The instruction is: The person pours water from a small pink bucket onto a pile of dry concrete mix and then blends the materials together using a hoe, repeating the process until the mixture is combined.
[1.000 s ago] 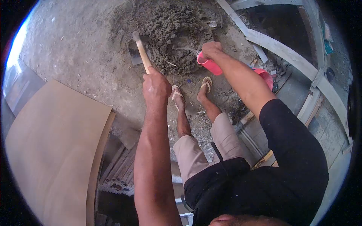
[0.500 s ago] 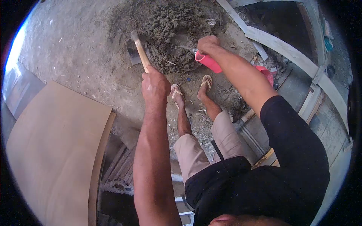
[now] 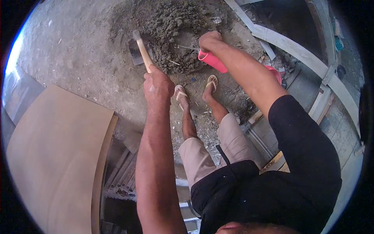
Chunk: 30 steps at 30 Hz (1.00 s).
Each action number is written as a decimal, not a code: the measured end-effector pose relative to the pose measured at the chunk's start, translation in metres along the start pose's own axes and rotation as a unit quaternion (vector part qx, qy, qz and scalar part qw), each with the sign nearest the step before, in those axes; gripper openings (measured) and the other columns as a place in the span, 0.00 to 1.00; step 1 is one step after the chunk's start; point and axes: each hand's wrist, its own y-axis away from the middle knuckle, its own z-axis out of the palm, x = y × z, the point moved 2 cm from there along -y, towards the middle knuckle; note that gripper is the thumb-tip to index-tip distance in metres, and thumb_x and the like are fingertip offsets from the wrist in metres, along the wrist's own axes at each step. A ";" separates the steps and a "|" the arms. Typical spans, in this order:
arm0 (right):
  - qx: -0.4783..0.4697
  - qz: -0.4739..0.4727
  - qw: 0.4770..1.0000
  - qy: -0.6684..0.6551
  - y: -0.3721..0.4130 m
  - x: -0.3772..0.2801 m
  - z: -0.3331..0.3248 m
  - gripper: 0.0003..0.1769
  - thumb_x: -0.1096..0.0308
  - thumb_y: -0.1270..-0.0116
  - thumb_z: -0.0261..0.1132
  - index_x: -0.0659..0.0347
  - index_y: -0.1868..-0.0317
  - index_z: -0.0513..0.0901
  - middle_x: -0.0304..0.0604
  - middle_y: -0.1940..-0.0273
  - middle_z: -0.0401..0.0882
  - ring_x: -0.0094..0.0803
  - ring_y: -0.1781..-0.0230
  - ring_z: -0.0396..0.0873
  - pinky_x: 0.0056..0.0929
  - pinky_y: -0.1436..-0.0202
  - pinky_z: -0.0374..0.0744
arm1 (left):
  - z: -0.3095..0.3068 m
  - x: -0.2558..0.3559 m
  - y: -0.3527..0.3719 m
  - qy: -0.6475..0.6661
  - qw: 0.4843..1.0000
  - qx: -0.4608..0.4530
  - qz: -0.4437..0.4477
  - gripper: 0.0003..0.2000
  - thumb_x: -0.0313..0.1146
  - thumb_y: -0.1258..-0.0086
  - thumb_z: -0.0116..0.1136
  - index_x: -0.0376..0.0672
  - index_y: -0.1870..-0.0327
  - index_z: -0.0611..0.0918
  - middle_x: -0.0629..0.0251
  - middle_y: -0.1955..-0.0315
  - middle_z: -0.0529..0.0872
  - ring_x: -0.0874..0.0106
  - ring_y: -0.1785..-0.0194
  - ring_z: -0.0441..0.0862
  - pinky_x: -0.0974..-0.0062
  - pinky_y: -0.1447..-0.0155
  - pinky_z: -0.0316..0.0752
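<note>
My left hand [image 3: 158, 85] is wrapped round the wooden handle [image 3: 143, 50] of a tool whose flat metal blade [image 3: 136, 55] rests on the ground at the near left side of a heap of wet grey mortar [image 3: 167, 27]. Over the right side of the heap, my right hand [image 3: 210, 40] is closed on a pink container [image 3: 212, 61], which is tilted with its mouth toward the mortar. A thin streak, seemingly water, runs from its mouth to the left. My fingers on the container are partly hidden.
Sheets of plywood [image 3: 58, 156] lean at the left. A second pink container [image 3: 275, 74] stands behind my right forearm. Pale wooden boards [image 3: 292, 47] cross the right side. My sandalled feet [image 3: 210, 86] are on the rubble-strewn ground just below the heap.
My right hand and the pink container have shifted slightly left and up. My left hand and the tool have also moved a little to the left.
</note>
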 end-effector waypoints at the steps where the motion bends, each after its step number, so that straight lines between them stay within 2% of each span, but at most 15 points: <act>1: -0.012 -0.004 1.000 0.006 0.005 0.000 -0.004 0.19 0.62 0.47 0.70 0.47 0.52 0.88 0.32 0.53 0.87 0.32 0.56 0.85 0.45 0.61 0.84 | 0.000 0.000 0.000 0.001 1.000 0.001 -0.001 0.24 0.28 0.34 0.56 0.34 0.38 0.67 0.42 0.51 0.78 0.49 0.49 0.82 0.58 0.47 0.80; 4: -0.021 0.020 0.999 -0.021 -0.010 -0.003 0.001 0.19 0.65 0.51 0.68 0.50 0.55 0.89 0.40 0.55 0.87 0.35 0.54 0.86 0.40 0.55 0.83 | 0.000 0.000 0.000 0.006 1.000 0.002 -0.001 0.24 0.29 0.34 0.55 0.34 0.38 0.67 0.42 0.51 0.78 0.49 0.49 0.82 0.58 0.47 0.80; 7: 0.018 0.004 1.000 -0.026 -0.006 -0.004 -0.003 0.19 0.65 0.51 0.66 0.48 0.56 0.89 0.40 0.56 0.87 0.35 0.54 0.86 0.39 0.55 0.83 | 0.001 0.000 0.001 0.014 1.000 0.002 0.001 0.24 0.28 0.34 0.55 0.34 0.37 0.67 0.42 0.50 0.78 0.49 0.49 0.82 0.58 0.48 0.80; 13: -0.020 0.019 1.000 0.001 0.002 -0.001 -0.017 0.14 0.66 0.52 0.66 0.47 0.63 0.89 0.39 0.61 0.87 0.32 0.59 0.86 0.36 0.58 0.82 | 0.000 0.001 0.000 0.007 1.000 -0.002 -0.004 0.24 0.28 0.34 0.55 0.34 0.37 0.66 0.42 0.50 0.78 0.48 0.49 0.82 0.58 0.48 0.80; 16: -0.086 0.016 0.994 0.062 -0.018 0.000 -0.013 0.12 0.59 0.47 0.68 0.45 0.61 0.86 0.32 0.62 0.86 0.30 0.63 0.84 0.41 0.60 0.80 | 0.003 -0.001 0.000 0.010 1.000 0.006 -0.002 0.22 0.28 0.34 0.54 0.35 0.38 0.67 0.42 0.50 0.78 0.48 0.49 0.82 0.57 0.48 0.80; 17: -0.085 0.040 0.995 0.020 -0.024 0.003 -0.011 0.11 0.61 0.49 0.68 0.48 0.63 0.87 0.35 0.63 0.86 0.32 0.64 0.84 0.40 0.60 0.81 | 0.004 -0.002 0.001 0.008 1.000 0.008 -0.001 0.22 0.28 0.33 0.54 0.35 0.39 0.67 0.42 0.49 0.78 0.48 0.48 0.82 0.57 0.48 0.80; 19: -0.080 0.089 0.991 -0.064 -0.034 0.014 -0.003 0.11 0.66 0.54 0.67 0.52 0.67 0.89 0.42 0.66 0.87 0.36 0.65 0.85 0.37 0.62 0.81 | 0.004 -0.002 0.000 0.006 1.000 0.011 -0.003 0.21 0.28 0.33 0.54 0.35 0.40 0.68 0.42 0.49 0.78 0.47 0.48 0.81 0.57 0.47 0.80; 24: -0.154 0.024 0.988 -0.001 -0.051 0.044 0.057 0.13 0.64 0.52 0.64 0.51 0.64 0.87 0.39 0.66 0.86 0.36 0.64 0.85 0.39 0.59 0.80 | 0.003 0.004 -0.002 -0.012 1.000 -0.002 -0.003 0.20 0.28 0.32 0.52 0.36 0.40 0.68 0.41 0.48 0.78 0.47 0.48 0.81 0.56 0.48 0.80; 26: -0.087 -0.002 0.996 -0.023 -0.021 0.069 0.064 0.14 0.64 0.52 0.63 0.54 0.63 0.87 0.43 0.64 0.86 0.40 0.61 0.85 0.42 0.58 0.81 | 0.000 0.005 0.001 -0.023 1.000 -0.008 -0.007 0.20 0.29 0.32 0.51 0.36 0.40 0.68 0.42 0.48 0.78 0.47 0.48 0.81 0.56 0.48 0.80; 27: -0.004 -0.015 0.998 -0.060 0.018 0.084 0.063 0.15 0.64 0.52 0.63 0.57 0.63 0.88 0.48 0.63 0.87 0.44 0.59 0.86 0.44 0.57 0.81 | -0.002 0.006 0.001 -0.030 0.999 -0.008 -0.008 0.20 0.29 0.32 0.51 0.36 0.40 0.68 0.42 0.48 0.78 0.47 0.47 0.81 0.55 0.48 0.80; 29: 0.067 0.014 0.986 -0.154 0.057 0.115 0.087 0.16 0.65 0.51 0.61 0.63 0.63 0.88 0.56 0.60 0.86 0.50 0.56 0.85 0.49 0.55 0.81 | 0.002 0.002 -0.002 -0.033 0.999 0.003 -0.004 0.21 0.29 0.33 0.52 0.36 0.39 0.67 0.43 0.48 0.78 0.47 0.47 0.81 0.56 0.48 0.80; 30: 0.083 0.031 0.981 -0.174 0.071 0.131 0.105 0.16 0.68 0.52 0.60 0.65 0.64 0.87 0.59 0.60 0.85 0.53 0.56 0.85 0.49 0.55 0.81 | 0.003 0.001 -0.004 -0.034 0.999 0.008 -0.002 0.22 0.29 0.33 0.52 0.36 0.38 0.67 0.43 0.48 0.78 0.48 0.47 0.81 0.56 0.48 0.80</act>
